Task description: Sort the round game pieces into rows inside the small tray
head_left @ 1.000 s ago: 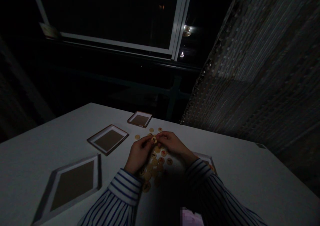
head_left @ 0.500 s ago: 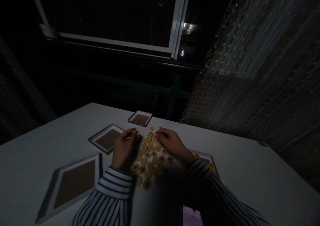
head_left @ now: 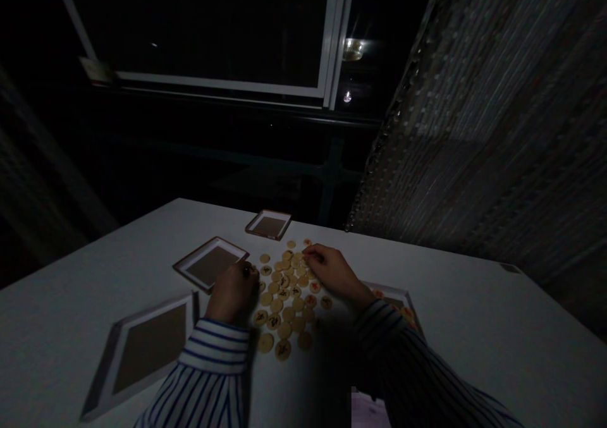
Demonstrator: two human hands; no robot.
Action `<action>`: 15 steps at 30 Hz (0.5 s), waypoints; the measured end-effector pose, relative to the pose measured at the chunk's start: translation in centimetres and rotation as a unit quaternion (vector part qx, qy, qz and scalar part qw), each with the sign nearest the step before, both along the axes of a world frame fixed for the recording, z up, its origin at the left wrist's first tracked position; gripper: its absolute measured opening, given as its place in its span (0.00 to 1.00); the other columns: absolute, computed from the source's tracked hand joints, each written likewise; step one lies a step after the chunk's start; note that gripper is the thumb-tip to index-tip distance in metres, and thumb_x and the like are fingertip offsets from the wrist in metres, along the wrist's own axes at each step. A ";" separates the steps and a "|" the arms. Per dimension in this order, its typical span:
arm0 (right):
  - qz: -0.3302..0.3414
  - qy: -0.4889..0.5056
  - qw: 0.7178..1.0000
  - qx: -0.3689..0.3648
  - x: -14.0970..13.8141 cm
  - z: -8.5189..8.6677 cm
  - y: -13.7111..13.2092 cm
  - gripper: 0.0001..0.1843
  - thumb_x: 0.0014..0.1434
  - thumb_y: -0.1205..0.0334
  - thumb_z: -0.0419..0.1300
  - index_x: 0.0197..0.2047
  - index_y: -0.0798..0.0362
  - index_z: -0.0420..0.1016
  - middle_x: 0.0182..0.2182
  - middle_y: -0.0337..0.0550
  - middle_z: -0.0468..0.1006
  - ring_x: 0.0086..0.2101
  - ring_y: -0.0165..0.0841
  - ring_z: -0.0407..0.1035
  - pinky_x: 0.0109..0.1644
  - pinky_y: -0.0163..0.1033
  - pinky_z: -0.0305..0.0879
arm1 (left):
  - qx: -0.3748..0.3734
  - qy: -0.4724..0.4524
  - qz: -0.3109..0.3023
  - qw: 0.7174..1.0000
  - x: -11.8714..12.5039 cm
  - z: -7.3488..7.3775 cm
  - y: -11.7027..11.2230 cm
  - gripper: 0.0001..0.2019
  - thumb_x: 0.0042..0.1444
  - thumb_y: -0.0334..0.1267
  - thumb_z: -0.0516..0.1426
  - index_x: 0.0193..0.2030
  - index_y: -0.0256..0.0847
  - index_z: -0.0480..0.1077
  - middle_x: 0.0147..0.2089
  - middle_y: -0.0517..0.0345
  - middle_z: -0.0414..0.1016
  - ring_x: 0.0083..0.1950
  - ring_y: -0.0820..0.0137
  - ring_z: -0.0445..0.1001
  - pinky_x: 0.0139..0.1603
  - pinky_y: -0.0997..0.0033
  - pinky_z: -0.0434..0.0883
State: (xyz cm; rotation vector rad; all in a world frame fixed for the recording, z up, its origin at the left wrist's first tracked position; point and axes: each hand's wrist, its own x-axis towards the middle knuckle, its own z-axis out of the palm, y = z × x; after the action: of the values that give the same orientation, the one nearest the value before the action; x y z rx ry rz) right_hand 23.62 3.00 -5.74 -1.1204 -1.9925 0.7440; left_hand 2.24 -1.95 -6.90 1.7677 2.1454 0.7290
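Observation:
Round wooden xiangqi pieces [head_left: 284, 295] lie in a loose pile on the white table, some with black characters and several with red ones. At the pile's left edge is my left hand [head_left: 232, 292], its fingers curled in with a pale xiangqi piece [head_left: 254, 270] at the tips, partly hidden. My right hand [head_left: 332, 271] reaches in over the pile's far right part. Its thumb and forefinger are pinched close above the pieces, and what lies between them cannot be made out.
Three shallow trays stand left and behind: a near one [head_left: 149, 349], a middle one [head_left: 208, 260] and a small far one [head_left: 268, 224]. Beyond my right wrist, another tray [head_left: 405, 298] contains red-marked pieces. A bead curtain [head_left: 450, 162] hangs at the right, past the table edge.
My left hand has drawn back toward me, its fingers more curled, and more pieces show at the pile's left side. My right hand stays almost in place.

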 end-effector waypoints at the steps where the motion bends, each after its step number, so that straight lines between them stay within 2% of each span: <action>1: -0.005 -0.017 1.000 0.009 0.1 0.0 0.0 0.12 0.55 0.61 0.51 0.39 0.54 0.73 0.32 0.41 0.76 0.33 0.30 0.69 0.36 0.33 0.62 | -0.009 0.013 -0.005 1.000 0.1 0.0 -0.1 0.14 0.51 0.41 0.49 0.34 0.36 0.72 0.35 0.44 0.76 0.37 0.61 0.74 0.32 0.71 0.64; 6: -0.044 -0.098 0.993 0.051 0.5 0.0 0.1 0.13 0.54 0.64 0.51 0.40 0.53 0.73 0.32 0.42 0.77 0.33 0.31 0.69 0.37 0.33 0.60 | -0.041 0.044 -0.024 0.998 0.0 -0.2 0.0 0.13 0.52 0.40 0.48 0.31 0.36 0.72 0.34 0.43 0.76 0.37 0.61 0.74 0.34 0.69 0.64; 12: -0.097 -0.156 0.981 0.059 1.2 0.5 0.0 0.13 0.56 0.63 0.49 0.40 0.51 0.73 0.33 0.42 0.77 0.33 0.31 0.69 0.37 0.32 0.58 | -0.051 0.051 -0.031 0.997 -0.3 -0.4 0.2 0.14 0.53 0.40 0.48 0.30 0.36 0.73 0.35 0.42 0.76 0.38 0.59 0.74 0.35 0.67 0.65; 15: -0.101 -0.200 0.972 0.068 1.5 0.6 -0.1 0.14 0.56 0.64 0.48 0.40 0.52 0.73 0.34 0.43 0.77 0.35 0.32 0.69 0.37 0.33 0.57 | -0.055 0.057 -0.028 0.997 -0.3 -0.4 0.1 0.15 0.53 0.39 0.47 0.30 0.36 0.73 0.34 0.41 0.76 0.37 0.59 0.74 0.34 0.67 0.65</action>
State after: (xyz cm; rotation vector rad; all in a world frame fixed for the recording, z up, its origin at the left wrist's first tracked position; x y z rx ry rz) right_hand 25.08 2.88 -5.11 -1.4500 -2.1707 0.2832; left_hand 1.98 -1.84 -7.34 1.8434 2.1534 0.4989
